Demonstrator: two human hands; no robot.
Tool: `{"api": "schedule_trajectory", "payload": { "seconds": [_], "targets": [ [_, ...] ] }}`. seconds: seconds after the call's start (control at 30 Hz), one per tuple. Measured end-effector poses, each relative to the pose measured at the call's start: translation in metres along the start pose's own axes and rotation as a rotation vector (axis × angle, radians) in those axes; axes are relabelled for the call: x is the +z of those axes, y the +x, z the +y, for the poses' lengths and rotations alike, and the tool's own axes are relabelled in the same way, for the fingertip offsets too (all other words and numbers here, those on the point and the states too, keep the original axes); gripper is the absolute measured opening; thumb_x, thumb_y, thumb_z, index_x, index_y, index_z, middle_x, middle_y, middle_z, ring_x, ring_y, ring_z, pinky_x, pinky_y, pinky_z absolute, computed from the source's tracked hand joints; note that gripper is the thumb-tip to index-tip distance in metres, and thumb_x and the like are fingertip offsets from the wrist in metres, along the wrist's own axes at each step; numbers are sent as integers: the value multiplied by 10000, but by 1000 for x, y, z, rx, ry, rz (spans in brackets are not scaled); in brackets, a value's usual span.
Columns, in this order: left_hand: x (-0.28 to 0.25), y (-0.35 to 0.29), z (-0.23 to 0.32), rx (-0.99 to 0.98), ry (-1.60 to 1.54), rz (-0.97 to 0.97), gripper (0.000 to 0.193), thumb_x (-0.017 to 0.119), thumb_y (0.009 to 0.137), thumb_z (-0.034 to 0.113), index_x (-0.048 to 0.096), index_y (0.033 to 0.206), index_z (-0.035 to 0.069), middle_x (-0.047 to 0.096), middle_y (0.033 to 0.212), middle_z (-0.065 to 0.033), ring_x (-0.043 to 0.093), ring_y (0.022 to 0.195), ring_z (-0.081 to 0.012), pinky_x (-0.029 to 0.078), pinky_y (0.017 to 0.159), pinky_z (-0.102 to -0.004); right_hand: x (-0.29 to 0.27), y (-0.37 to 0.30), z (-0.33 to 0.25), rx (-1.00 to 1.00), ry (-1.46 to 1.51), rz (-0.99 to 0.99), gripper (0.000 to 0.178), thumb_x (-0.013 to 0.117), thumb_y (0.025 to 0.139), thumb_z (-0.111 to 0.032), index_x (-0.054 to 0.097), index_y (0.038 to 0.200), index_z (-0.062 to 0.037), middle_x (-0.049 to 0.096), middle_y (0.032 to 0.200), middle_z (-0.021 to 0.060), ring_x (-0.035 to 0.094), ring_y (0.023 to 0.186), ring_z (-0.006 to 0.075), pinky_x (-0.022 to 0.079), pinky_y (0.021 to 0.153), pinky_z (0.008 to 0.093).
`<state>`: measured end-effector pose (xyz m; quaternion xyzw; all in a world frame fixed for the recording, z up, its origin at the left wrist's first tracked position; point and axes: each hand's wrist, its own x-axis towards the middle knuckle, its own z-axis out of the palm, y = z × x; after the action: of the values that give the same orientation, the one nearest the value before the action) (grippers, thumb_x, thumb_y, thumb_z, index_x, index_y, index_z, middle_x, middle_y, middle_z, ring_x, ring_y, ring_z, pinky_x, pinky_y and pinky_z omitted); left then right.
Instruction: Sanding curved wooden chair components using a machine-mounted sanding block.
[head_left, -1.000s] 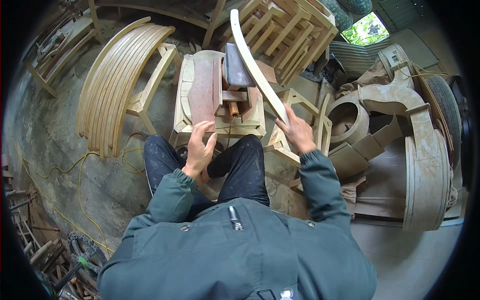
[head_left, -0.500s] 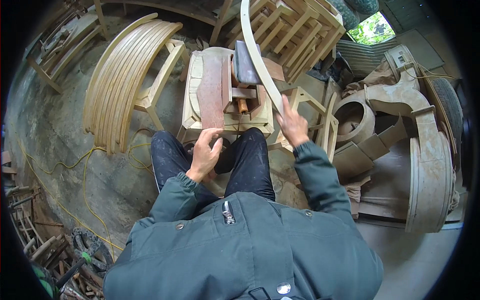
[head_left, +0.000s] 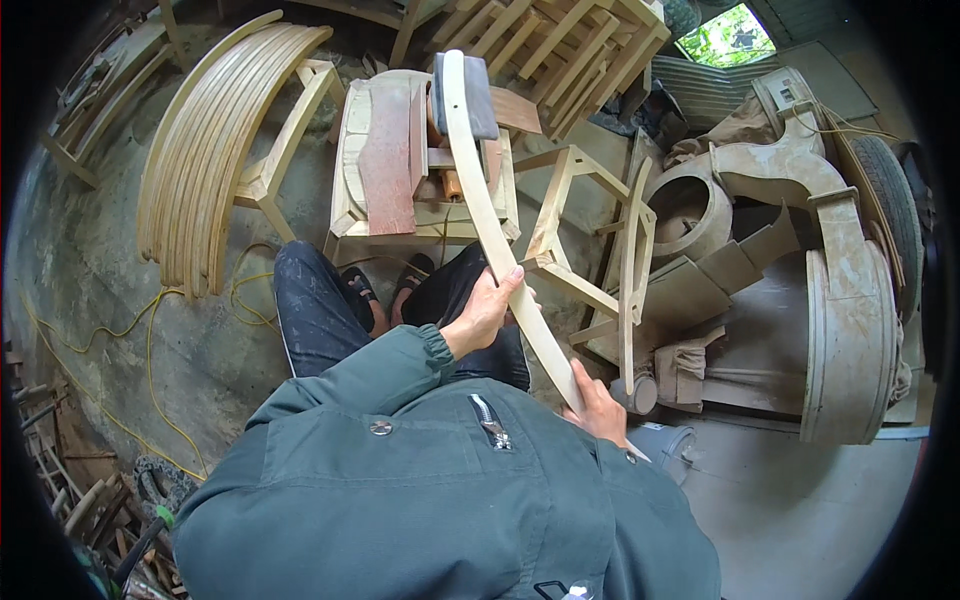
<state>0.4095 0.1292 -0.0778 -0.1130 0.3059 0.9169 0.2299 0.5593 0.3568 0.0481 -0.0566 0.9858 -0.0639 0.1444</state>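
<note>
A long, pale, curved wooden strip [head_left: 483, 205] slants from the work stand at the top down to my right side. Near its far end a small dark hole shows. Around its middle, my left hand [head_left: 486, 312] is closed, thumb on top. My right hand [head_left: 598, 408] grips the lower part close to my jacket; some of its fingers are hidden under the strip. Behind the strip's far end sits a sanding machine with a grey pad [head_left: 478, 97] and an orange-brown handle [head_left: 453, 186], set among boards on a wooden stand [head_left: 425, 229].
To the left, a stack of curved wooden strips [head_left: 215, 150] leans on a wooden frame [head_left: 283, 140]. Right of the stand are another wooden frame [head_left: 560, 205] and a large dusty machine [head_left: 840, 240]. A yellow cord [head_left: 150, 350] crosses the concrete floor.
My right hand has drawn the strip down toward my body and right side. My left hand, free and open before, has come across and taken hold of its middle.
</note>
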Motion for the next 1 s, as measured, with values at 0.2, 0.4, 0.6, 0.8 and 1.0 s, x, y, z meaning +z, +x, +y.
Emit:
{"api": "schedule_trajectory", "payload": {
  "seconds": [0.2, 0.4, 0.6, 0.8, 1.0],
  "targets": [
    [-17, 60, 45, 60, -45, -76, 438, 548, 1081, 485, 492, 1184, 63, 669, 1023, -140, 728, 927, -330, 617, 856, -547, -56, -31, 43, 14, 346, -310, 890, 842, 829, -242, 406, 1604, -203, 687, 1284, 197, 712, 1065, 429, 575, 902, 433],
    [-22, 102, 56, 556, 421, 237, 695, 606, 1066, 408, 277, 1556, 41, 546, 1353, -200, 574, 1272, -370, 487, 1057, -579, -102, -18, 6, -3, 425, -335, 831, 827, 873, -236, 427, 1598, -172, 665, 1347, 231, 701, 1128, 417, 549, 973, 411],
    [0, 98, 123, 933, 1782, 504, 841, 673, 969, 379, 287, 1610, -6, 265, 1638, -283, 185, 1567, -451, 163, 1231, -675, -120, -63, -5, 24, 243, -233, 776, 802, 858, -153, 486, 1565, -192, 701, 1222, 206, 687, 1063, 427, 557, 894, 426],
    [-4, 116, 94, 907, 1787, 266, 829, 605, 994, 321, 227, 1616, -78, 188, 1683, -326, 92, 1596, -483, 105, 1240, -699, -75, -128, -1, 134, 117, -1, 704, 798, 812, -44, 593, 1474, -166, 673, 973, 161, 688, 860, 366, 561, 747, 436],
    [4, 126, 80, 952, 1790, 309, 857, 609, 980, 333, 216, 1631, -60, 155, 1714, -280, 76, 1613, -440, 59, 1264, -650, -74, -141, -20, 132, 149, 26, 683, 798, 808, -28, 613, 1453, -150, 696, 962, 180, 701, 855, 379, 567, 758, 443]
  ]
}}
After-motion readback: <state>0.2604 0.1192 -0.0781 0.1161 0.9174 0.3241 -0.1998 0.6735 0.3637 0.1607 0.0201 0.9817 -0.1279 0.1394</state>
